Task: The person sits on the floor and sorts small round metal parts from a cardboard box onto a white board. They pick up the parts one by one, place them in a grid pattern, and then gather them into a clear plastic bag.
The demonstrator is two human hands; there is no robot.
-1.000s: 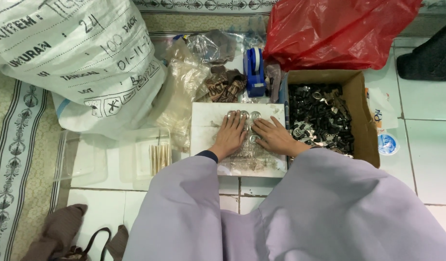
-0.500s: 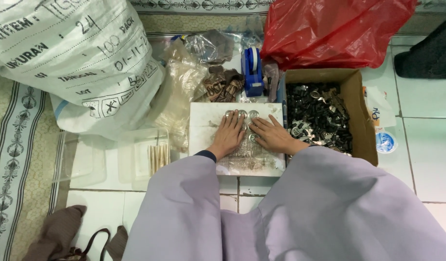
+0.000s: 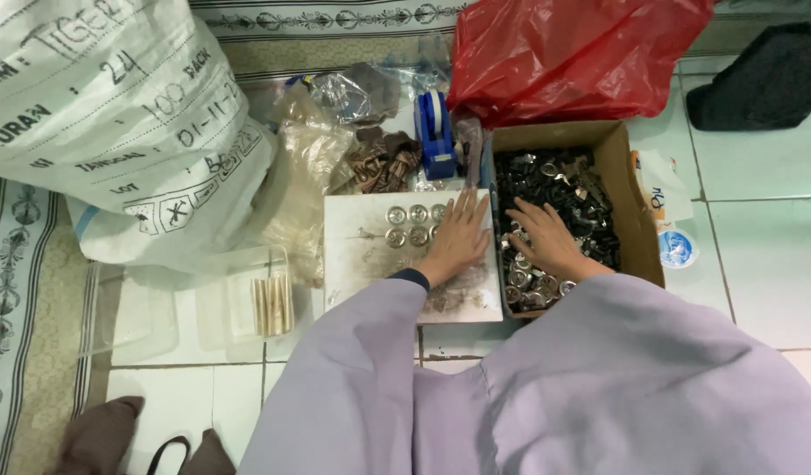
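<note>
Left hand (image 3: 461,236) lies flat, fingers spread, palm down on a white board (image 3: 361,264), not gripping anything, just pressing beside a little cluster of round metal caps (image 3: 411,225) lined up at the board's far edge. Right hand (image 3: 546,242) is loosely open too, reaching down into a cardboard box (image 3: 638,220) just right of the board, fingers resting on the heap of dark metal bits (image 3: 568,189); can't tell if it's pinched one yet. More shiny caps (image 3: 524,281) sit at the near end of that box. Honestly the risky bit looks like those caps on the board: they're loose and round, so a sweep of the left hand could roll them off the far edge into the crumpled clear bags (image 3: 352,97) and brown pieces (image 3: 383,163). The blue tape dispenser (image 3: 437,132) stands right beyond the board, easy to knock. Room is tight far and right, with the red bag (image 3: 563,53) hanging over the box; the big white sack (image 3: 115,123) crowds the left. The only open space is the tiled floor (image 3: 757,255) to the right and near left.
</note>
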